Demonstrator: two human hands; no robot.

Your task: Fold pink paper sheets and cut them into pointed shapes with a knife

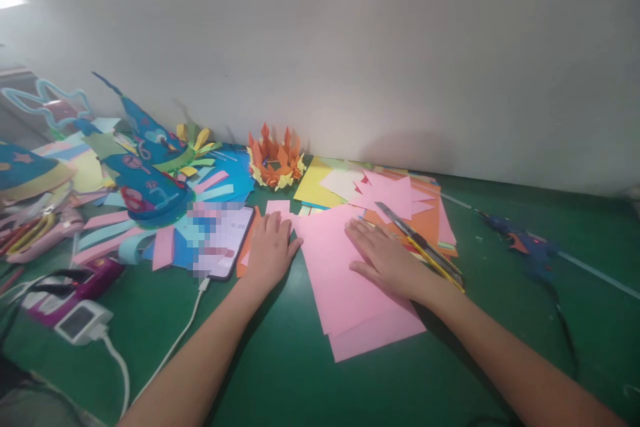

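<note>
Pink sheets (323, 280) lie offset on the green table (280, 373) under the flat, extended right hand (383, 257), loosely spread left hand (270, 248) beside the phone (235, 237), neither visibly gripping; step judged as positioning, next move calling for squaring edges.

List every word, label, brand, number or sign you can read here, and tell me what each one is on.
"0:00", faint, on the phone screen; part of the screen is pixelated, so more digits may be hidden.
Round badge on the front blue hat: too blurred to read.
Curved mark on the rear blue hat: too blurred to tell whether it is a number.
No other text is legible.
</note>
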